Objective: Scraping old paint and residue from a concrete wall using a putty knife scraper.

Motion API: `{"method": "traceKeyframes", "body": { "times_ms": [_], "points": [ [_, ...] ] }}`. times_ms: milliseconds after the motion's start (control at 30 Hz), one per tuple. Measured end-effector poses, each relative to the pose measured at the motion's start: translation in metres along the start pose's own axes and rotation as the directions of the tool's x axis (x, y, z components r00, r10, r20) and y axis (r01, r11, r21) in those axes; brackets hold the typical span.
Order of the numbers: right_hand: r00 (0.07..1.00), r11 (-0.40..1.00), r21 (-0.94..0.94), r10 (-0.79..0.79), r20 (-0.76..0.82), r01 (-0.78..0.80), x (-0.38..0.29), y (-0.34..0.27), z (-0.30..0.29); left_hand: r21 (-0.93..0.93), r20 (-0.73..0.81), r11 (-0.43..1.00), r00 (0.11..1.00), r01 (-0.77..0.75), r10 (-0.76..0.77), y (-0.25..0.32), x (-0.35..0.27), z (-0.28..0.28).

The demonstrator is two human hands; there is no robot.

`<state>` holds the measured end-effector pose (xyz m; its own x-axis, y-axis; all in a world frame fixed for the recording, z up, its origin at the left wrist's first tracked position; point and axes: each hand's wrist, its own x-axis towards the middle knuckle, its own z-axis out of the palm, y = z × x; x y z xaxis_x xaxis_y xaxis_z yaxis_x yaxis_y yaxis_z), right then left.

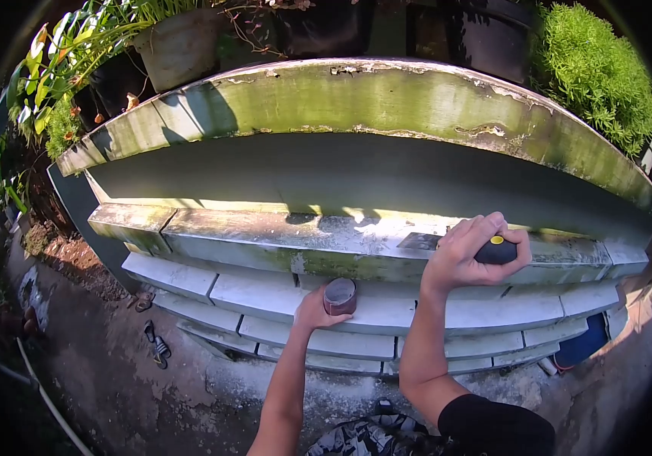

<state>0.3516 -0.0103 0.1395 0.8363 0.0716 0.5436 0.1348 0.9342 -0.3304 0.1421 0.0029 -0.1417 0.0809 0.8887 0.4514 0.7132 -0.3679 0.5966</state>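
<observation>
My right hand [465, 256] is closed around the black handle [496, 252] of a scraper or putty knife, its end cap yellow. The tool's flat grey blade [419, 241] lies over the top of the weathered upper ledge [235, 225], where pale scraped patches and small flakes show. Below that ledge, my left hand [317, 310] wraps around a reddish-brown cylindrical cup or can [340, 296], close to the white-grey tiled step. Its opening faces up; what it holds, if anything, cannot be told.
A curved mossy wall rim [349, 102] with peeling paint runs above the ledge. Potted plants [178, 48] and a feathery green bush [594, 74] stand behind it. Stepped tiled ledges [314, 336] descend towards me. Sandals [159, 347], a hose [47, 393] and a blue container [585, 342] are on the ground.
</observation>
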Motion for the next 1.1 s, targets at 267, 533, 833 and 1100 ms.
{"method": "traceKeyframes", "body": {
  "times_ms": [267, 533, 833, 1100],
  "points": [
    [0.990, 0.978, -0.152, -0.139, 0.040, 0.143, 0.002, 0.002, -0.004, -0.040, -0.057, 0.995, 0.994, -0.095, 0.092, -0.001, 0.002, 0.001],
    [1.000, 0.998, 0.062, 0.002, 0.010, -0.002, -0.002, 0.003, 0.000, 0.006, -0.037, 0.998, 0.997, -0.060, 0.060, -0.002, 0.000, 0.001],
    [0.999, 0.963, 0.268, -0.022, 0.044, 0.009, 0.000, -0.013, -0.001, -0.009, -0.030, 0.999, 0.998, -0.053, 0.052, 0.002, 0.005, -0.004],
    [0.999, 0.972, 0.232, 0.013, 0.049, -0.024, 0.002, -0.017, 0.006, 0.040, -0.028, 0.998, 0.998, -0.050, 0.051, 0.001, 0.001, -0.002]
  ]
}}
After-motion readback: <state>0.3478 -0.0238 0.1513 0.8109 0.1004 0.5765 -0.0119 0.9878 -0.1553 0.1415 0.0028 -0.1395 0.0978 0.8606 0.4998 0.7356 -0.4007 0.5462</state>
